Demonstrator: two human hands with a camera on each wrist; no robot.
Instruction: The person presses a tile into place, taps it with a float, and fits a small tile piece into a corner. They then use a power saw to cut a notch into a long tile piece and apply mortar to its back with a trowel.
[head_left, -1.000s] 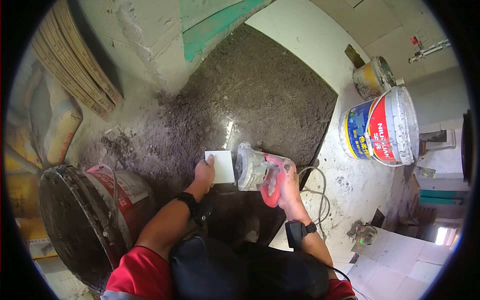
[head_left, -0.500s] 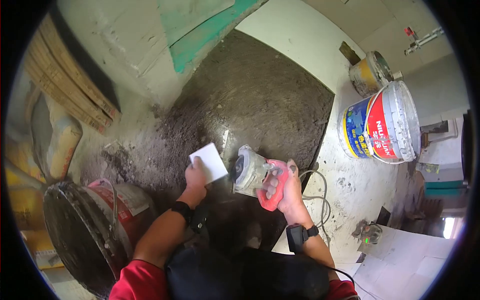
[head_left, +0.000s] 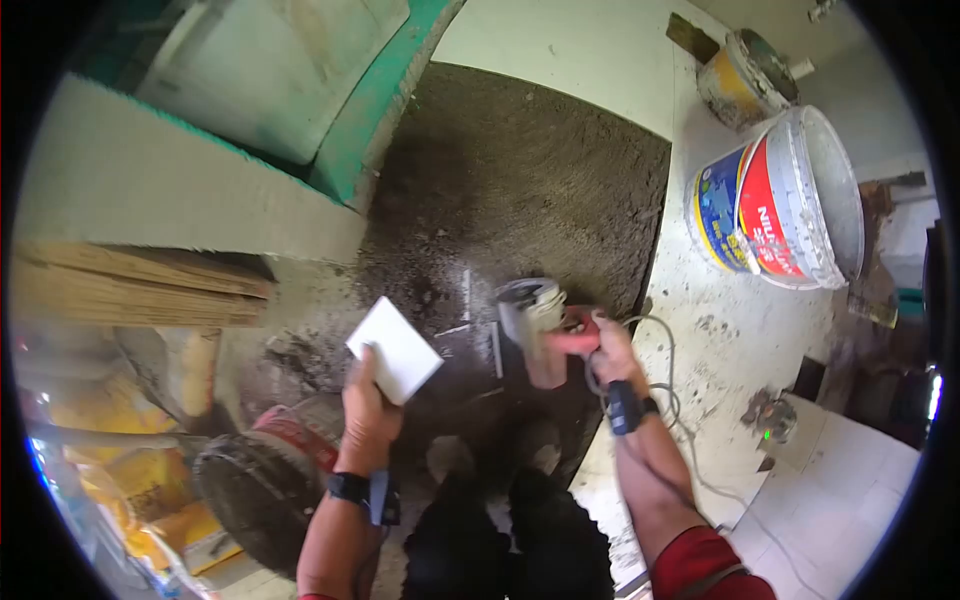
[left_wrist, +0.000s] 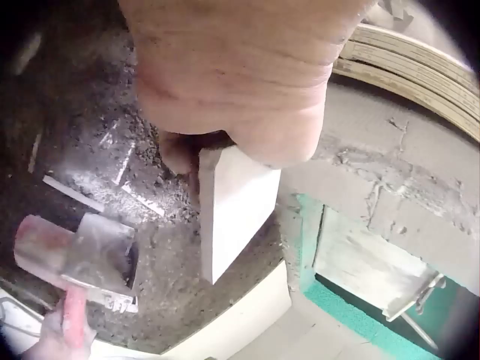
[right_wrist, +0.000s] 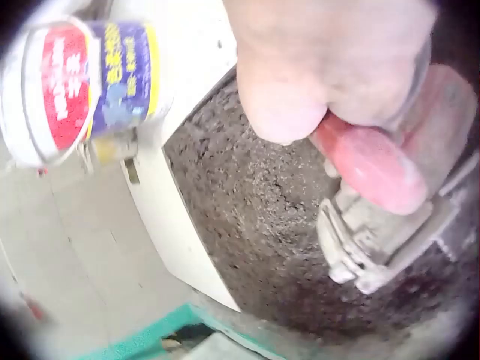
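My left hand [head_left: 370, 405] holds a small square white tile [head_left: 395, 350] by its near corner, thumb over the upper face. In the left wrist view the tile [left_wrist: 240, 210] appears edge-on, its far end free. My right hand [head_left: 615, 355] grips the red handle of a dusty corded tile saw [head_left: 545, 365], which is slightly blurred in the head view. From the right wrist, the saw's red handle [right_wrist: 375, 169] and grey base frame show; the blade is hidden. Tile and saw are apart, both above dark mortar [head_left: 520, 170]. Narrow white tile strips [head_left: 497, 350] lie between them.
A blue and red bucket [head_left: 770, 205] stands at right, with a smaller yellowish bucket [head_left: 735, 85] behind it. A grey cord [head_left: 670, 380] loops over the pale tiled floor. At left are a mortar-caked bucket [head_left: 260, 485] and stacked boards [head_left: 140, 285]. Two shoes [head_left: 450, 458] stand on the mortar.
My left hand has drawn the tile leftward, away from the saw, and turned it. The saw has swung round in my right hand. The head view has shifted, bringing legs and shoes into sight.
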